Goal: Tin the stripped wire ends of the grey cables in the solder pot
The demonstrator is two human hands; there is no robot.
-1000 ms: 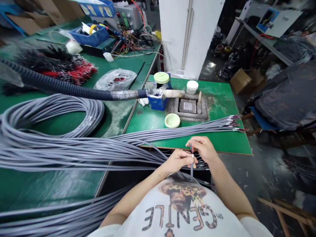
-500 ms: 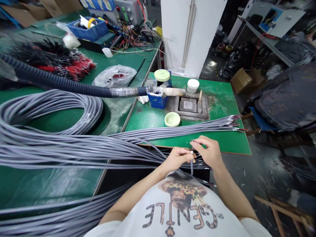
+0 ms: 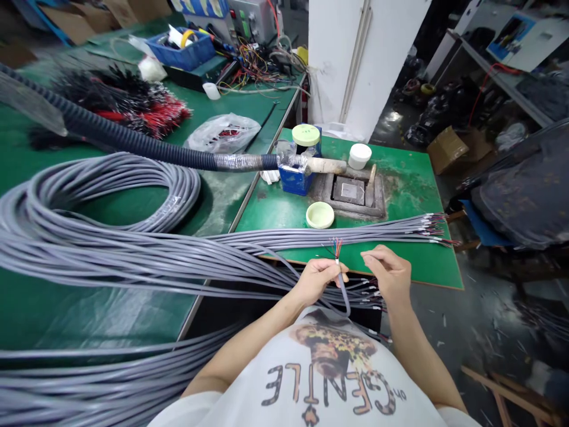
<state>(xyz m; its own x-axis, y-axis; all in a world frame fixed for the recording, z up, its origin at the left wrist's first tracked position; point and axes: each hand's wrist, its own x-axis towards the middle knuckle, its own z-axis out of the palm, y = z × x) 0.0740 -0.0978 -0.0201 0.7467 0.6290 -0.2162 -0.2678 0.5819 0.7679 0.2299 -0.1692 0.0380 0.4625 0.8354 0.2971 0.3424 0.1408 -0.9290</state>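
Observation:
My left hand [image 3: 317, 279] pinches a grey cable [image 3: 343, 290] just below its stripped end, where thin coloured wires [image 3: 336, 246] fan upward. My right hand [image 3: 387, 273] hovers a little to the right of those wires, fingers loosely curled with thumb and forefinger close together, holding nothing I can see. Both hands are in front of my chest, at the near edge of the small green table [image 3: 413, 184]. A bundle of grey cables [image 3: 338, 236] with stripped ends lies across that table just beyond my hands.
A large coil of grey cable [image 3: 111, 196] covers the green bench on the left. A black corrugated hose [image 3: 146, 142] reaches to a blue box [image 3: 296, 175] beside a metal solder pot [image 3: 351, 193]. White lidded jars [image 3: 358, 155] and a pale lid [image 3: 320, 214] stand nearby.
My right hand has let go of the wire ends and moved off to the right. The left hand raised the cable slightly, its wires now fanned out free.

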